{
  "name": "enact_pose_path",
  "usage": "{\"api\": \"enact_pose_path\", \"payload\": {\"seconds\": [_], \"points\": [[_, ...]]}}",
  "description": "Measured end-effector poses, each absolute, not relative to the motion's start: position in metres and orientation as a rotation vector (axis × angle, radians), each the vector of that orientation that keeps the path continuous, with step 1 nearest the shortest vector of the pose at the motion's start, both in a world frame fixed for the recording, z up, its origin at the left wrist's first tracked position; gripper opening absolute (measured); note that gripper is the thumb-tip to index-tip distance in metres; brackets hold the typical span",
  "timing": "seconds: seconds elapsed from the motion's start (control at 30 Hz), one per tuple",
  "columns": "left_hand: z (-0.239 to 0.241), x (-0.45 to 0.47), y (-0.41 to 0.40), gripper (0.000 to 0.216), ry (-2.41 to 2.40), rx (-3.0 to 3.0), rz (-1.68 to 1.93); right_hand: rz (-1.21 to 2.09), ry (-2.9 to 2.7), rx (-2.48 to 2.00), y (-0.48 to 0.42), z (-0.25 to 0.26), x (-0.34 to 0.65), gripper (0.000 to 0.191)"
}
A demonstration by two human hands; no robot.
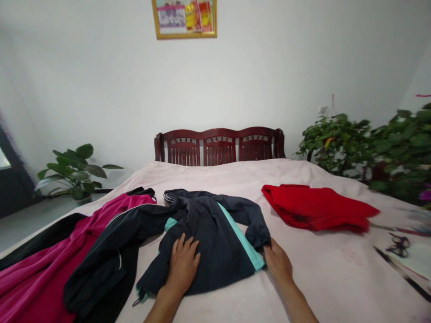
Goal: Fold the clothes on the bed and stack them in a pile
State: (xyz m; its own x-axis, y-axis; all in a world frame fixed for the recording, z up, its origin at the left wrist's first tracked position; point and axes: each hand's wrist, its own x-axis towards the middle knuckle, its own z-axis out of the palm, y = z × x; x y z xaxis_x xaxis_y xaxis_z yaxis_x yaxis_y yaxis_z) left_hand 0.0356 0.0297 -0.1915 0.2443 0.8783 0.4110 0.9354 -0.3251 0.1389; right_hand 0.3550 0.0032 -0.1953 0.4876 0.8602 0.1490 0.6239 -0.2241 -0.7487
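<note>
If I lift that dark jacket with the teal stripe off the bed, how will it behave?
The dark jacket would probably go floppy: it already lies creased and bunched. It looks thin, so likely light. The left hand presses it flat and the right hand grips its edge; a one-handed lift would likely let it drape.

A pale pink bed point(313, 264) fills the foreground. On its left side lies a magenta garment point(40, 269), partly under dark cloth. A red garment point(316, 207) lies folded on the right half, well apart from the magenta one. At the far end stands a dark red wooden bench point(218, 146) against the white wall point(101, 80). A gold-framed picture point(184, 18) hangs above it. A leafy plant point(74, 172) stands on the floor at left; bushier plants point(367, 148) crowd the right. Near the bed's right edge lies a small dark object point(399, 244), too blurred to identify.
</note>
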Motion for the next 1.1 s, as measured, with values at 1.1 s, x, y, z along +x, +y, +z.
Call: {"api": "enact_pose_path", "payload": {"seconds": [1.1], "points": [[-0.1919,0.0355,0.0296,0.039,-1.756,-2.368,-0.655,0.437,-1.072,-1.835,0.0015,-0.1917,0.3536,0.055]]}}
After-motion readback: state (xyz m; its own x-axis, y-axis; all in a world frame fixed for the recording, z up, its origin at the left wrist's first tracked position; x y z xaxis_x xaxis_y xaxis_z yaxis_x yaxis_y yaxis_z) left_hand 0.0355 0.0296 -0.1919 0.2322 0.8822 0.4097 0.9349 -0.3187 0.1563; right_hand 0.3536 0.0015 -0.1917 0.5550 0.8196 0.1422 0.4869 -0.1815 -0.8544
